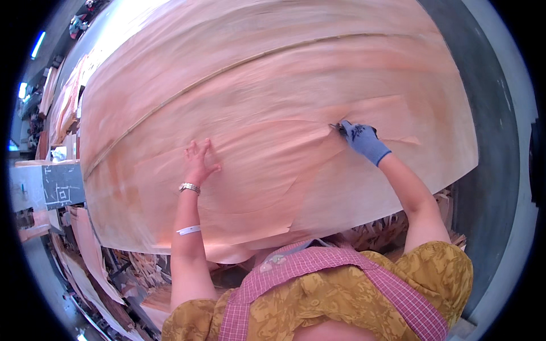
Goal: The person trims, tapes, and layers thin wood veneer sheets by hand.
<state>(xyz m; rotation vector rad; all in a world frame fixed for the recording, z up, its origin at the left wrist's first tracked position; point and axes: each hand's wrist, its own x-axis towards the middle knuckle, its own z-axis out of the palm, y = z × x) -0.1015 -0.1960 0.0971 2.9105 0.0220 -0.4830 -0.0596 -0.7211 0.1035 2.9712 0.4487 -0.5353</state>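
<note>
Wood sheet [256, 136] runs long side to side; over its right part, the gloved right hand [364, 141] grips a small tool [340, 129], tip leftward; the left hand [199, 166] spreads over its left.

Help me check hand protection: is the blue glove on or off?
On: the blue glove covers the right hand down to the wrist.

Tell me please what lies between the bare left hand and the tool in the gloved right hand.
In the head view, only wrinkled pinkish sheet material lies between the left hand and the tool; no separate object.
</note>
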